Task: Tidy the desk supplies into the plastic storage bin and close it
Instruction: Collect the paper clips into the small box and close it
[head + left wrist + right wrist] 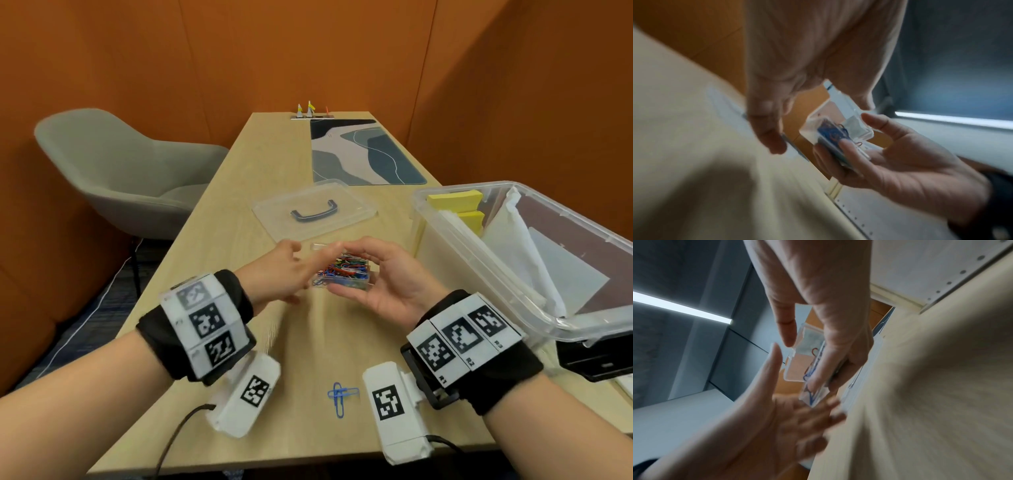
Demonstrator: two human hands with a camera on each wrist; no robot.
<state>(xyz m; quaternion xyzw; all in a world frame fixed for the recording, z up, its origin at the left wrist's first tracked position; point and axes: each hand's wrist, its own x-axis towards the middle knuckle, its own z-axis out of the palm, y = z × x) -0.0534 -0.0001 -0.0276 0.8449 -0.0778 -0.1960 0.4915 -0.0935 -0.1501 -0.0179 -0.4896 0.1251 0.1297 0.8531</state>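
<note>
My right hand (363, 270) holds a small clear box (344, 272) full of coloured paper clips just above the desk, its hinged lid standing open. In the right wrist view the fingers curl round the box (812, 369). My left hand (291, 270) is blurred beside the box with straight fingers reaching over it, holding nothing. Some loose blue paper clips (340, 397) lie near the desk's front edge. The big clear storage bin (442, 253) stands open at the right, with yellow sticky notes (455, 202) and papers inside. Its lid (315, 212) lies flat beyond my hands.
A patterned desk mat (366, 154) lies at the far end of the wooden desk. A grey chair (113, 171) stands to the left. A black object (596, 359) sits at the right edge in front of the bin.
</note>
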